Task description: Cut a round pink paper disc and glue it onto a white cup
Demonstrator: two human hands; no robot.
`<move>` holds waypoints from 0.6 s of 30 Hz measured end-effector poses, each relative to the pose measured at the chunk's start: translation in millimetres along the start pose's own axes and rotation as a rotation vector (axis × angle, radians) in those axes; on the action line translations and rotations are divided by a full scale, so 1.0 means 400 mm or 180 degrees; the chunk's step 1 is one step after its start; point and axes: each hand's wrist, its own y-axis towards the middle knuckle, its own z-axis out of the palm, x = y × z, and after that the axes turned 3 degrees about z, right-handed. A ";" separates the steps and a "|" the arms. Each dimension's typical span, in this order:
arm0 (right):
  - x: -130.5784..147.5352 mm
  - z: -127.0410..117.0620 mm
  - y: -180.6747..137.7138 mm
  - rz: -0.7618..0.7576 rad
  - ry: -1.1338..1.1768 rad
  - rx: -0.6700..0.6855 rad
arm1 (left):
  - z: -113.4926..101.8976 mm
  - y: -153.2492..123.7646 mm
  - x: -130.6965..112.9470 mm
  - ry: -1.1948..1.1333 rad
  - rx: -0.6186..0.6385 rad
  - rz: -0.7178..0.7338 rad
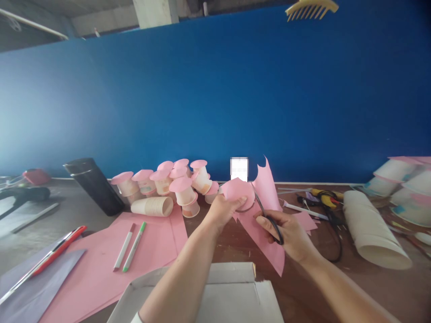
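Scissors point(260, 204) Set Against Pink Paper point(270, 186), Both Hands Engaged

Left hand point(220, 211): fingers closed on a round-edged pink piece point(237, 193), thumb laid flat on its face; the fingers beneath are hidden. Whether this piece is joined to the larger pink paper cannot be determined.

Right hand point(288, 233): fingers curled around the black handles of the scissors, a firm hold. The blades point up and away from the wearer and lie along the right edge of the round-edged piece. How far they are parted cannot be told. The pink paper stands curled upward to the right of the blades and hangs in a point below them, over the brown tabletop point(296, 291).

Surroundings: left of the hands, cups topped with pink discs point(182, 197) stand grouped near the blue partition point(202, 98). A nested cup stack point(148, 207) lies on its side in front of them, by the pink sheets point(97, 269). Two markers point(129, 246) rest on those sheets, and a dark bottle point(97, 188) leans behind. A pale carton point(239, 298) sits nearest the wearer. Right of the hands are pink scraps point(305, 221), a black cable point(340, 249) and a larger white roll-shaped stack point(370, 229) on its side.
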 end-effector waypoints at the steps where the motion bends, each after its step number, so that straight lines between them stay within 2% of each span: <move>1: 0.000 0.000 0.000 0.0000 -0.0002 -0.0004 | 0.000 0.000 0.000 -0.0005 -0.0004 -0.0001; 9: 0.003 0.000 0.000 -0.0008 -0.0058 -0.0034 | 0.001 0.001 -0.003 -0.0217 0.0001 -0.0048; 18: 0.000 0.003 0.002 0.0060 0.0045 -0.0006 | 0.032 -0.010 0.001 -0.1186 -0.0103 -0.0260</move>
